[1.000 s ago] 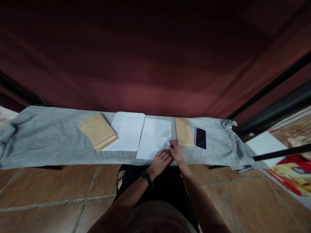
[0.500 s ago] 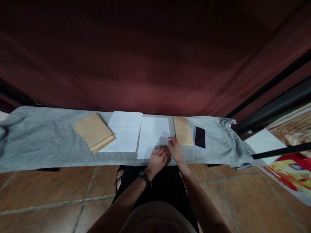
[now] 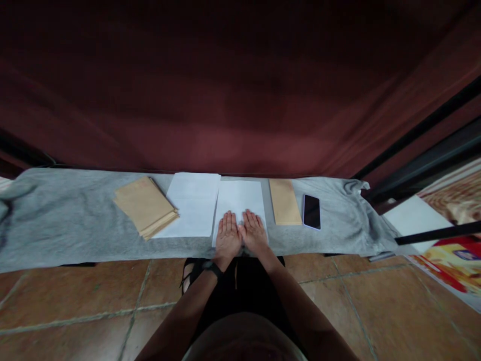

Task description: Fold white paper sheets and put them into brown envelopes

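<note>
A white sheet of paper (image 3: 240, 194) lies in front of me on the grey cloth. My left hand (image 3: 228, 234) rests flat on its lower part, fingers straight and pointing away from me. Beside it, my right hand (image 3: 253, 232) also lies flat on the sheet, the thumbs close together. To the left is a stack of white paper (image 3: 193, 203), partly covered by a fanned pile of brown envelopes (image 3: 146, 205). Right of the sheet lies a brown envelope (image 3: 285, 203), apart from my right hand.
A phone (image 3: 311, 211) with a dark screen lies right of the single envelope. Grey cloth (image 3: 71, 215) covers the narrow table. A dark red curtain (image 3: 240, 145) hangs behind it. Black bars (image 3: 439, 234) and a printed poster (image 3: 458, 265) stand at the right.
My right hand has moved left from the sheet's right edge onto the sheet. My left hand has shifted left, and both hands now lie flat with fingers stretched out.
</note>
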The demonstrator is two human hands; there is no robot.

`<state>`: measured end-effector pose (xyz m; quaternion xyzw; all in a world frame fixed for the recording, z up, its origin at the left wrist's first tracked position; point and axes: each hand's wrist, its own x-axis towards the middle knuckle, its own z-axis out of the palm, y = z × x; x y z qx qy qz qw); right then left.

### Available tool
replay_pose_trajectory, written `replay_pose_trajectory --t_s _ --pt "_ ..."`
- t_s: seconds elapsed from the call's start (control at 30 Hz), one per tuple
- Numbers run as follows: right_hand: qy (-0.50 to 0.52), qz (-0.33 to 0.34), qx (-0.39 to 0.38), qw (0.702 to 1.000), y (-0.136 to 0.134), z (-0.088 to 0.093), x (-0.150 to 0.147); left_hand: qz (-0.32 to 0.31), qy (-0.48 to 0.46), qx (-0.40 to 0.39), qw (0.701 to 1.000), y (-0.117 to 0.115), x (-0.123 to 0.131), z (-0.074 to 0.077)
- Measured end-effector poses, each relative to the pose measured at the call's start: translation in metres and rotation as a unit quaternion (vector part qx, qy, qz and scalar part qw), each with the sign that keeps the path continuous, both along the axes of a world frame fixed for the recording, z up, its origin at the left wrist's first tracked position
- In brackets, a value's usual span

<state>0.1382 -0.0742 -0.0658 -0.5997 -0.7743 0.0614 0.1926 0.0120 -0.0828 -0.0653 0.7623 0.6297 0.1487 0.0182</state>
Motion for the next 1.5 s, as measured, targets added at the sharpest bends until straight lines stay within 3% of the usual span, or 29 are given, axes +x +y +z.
replay_pose_trajectory --t_s 0.23,0.43,0.53,0.63,0.8,1.0,1.27,1.37,1.5 --pt "-0.060 -0.035 0.065 0.995 -0.007 -0.010 0.040 0.066 -0.032 0.037 0.997 -0.005 -0.010 0.001" --pt "-0.013 -0.085 0.059 0.995 -0.020 -0.010 0.047 0.072 -0.030 0.034 0.996 -0.009 -0.012 0.007" --pt "0.042 -0.063 0.025 0.997 -0.001 0.004 0.037 0.024 -0.039 0.015 0.999 0.014 -0.001 0.019" --pt "0.079 -0.015 -0.016 0.997 0.036 0.019 0.020 -0.039 -0.035 0.004 0.999 0.051 0.011 0.028" --pt "0.069 0.007 -0.047 0.997 0.086 0.020 -0.003 -0.051 -0.012 -0.051 0.997 0.099 0.009 0.019" --pt "0.020 -0.011 -0.035 0.999 0.107 0.000 0.004 0.010 -0.014 -0.035 0.999 0.114 -0.005 0.003" --pt "0.031 -0.115 -0.016 0.993 0.135 -0.006 0.027 0.081 -0.023 0.003 0.996 0.129 -0.008 0.004" --pt "0.032 -0.131 -0.020 0.991 0.143 -0.004 0.026 0.056 -0.030 0.008 0.998 0.136 -0.001 0.007" --pt "0.039 -0.033 -0.033 0.998 0.157 0.001 0.010 -0.030 -0.035 -0.025 0.999 0.152 0.011 0.008"
